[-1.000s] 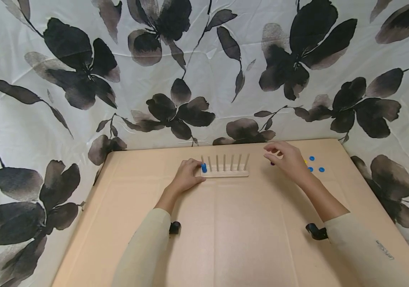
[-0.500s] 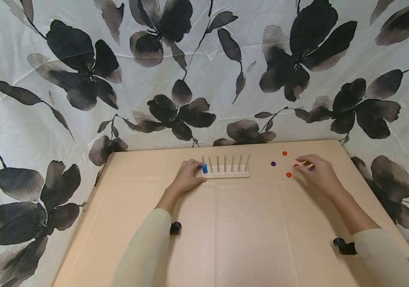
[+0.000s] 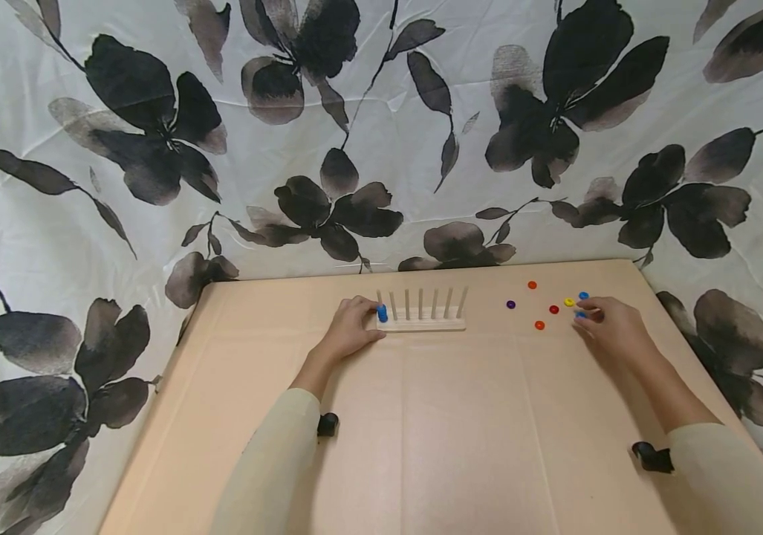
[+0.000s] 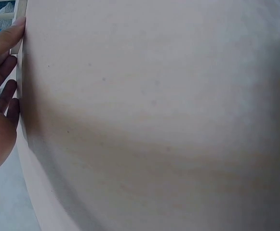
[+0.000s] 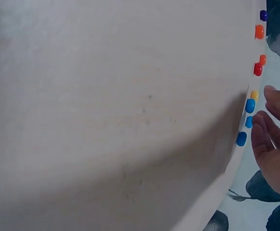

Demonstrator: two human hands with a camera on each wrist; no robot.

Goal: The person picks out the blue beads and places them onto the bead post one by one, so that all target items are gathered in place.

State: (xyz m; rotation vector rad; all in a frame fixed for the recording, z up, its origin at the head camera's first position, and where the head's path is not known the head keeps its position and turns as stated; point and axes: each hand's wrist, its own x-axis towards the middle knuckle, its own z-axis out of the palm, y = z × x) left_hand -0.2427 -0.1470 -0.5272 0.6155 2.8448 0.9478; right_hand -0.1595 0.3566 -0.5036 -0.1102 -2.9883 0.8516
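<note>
A wooden rack (image 3: 424, 325) with a row of upright pegs stands near the table's far edge, with blue beads (image 3: 382, 314) at its leftmost peg. My left hand (image 3: 346, 328) grips the rack's left end, its thumb along the front edge in the left wrist view. Over at the right, my right hand (image 3: 614, 328) hovers beside the loose blue beads (image 5: 250, 106), thumb and fingers apart. Nothing shows between those fingers. A yellow bead (image 3: 569, 302) and a red bead (image 3: 554, 310) lie just left of the right fingertips.
Farther left on the table (image 3: 461, 431) lie a purple bead (image 3: 511, 305), one orange bead (image 3: 532, 285) at the back and another orange bead (image 3: 539, 325) nearer. A floral cloth (image 3: 354, 89) hangs behind the table's far edge.
My right hand has moved right, from over the purple bead to the blue beads, uncovering the purple, orange and red beads. My left hand and the rack stay put.
</note>
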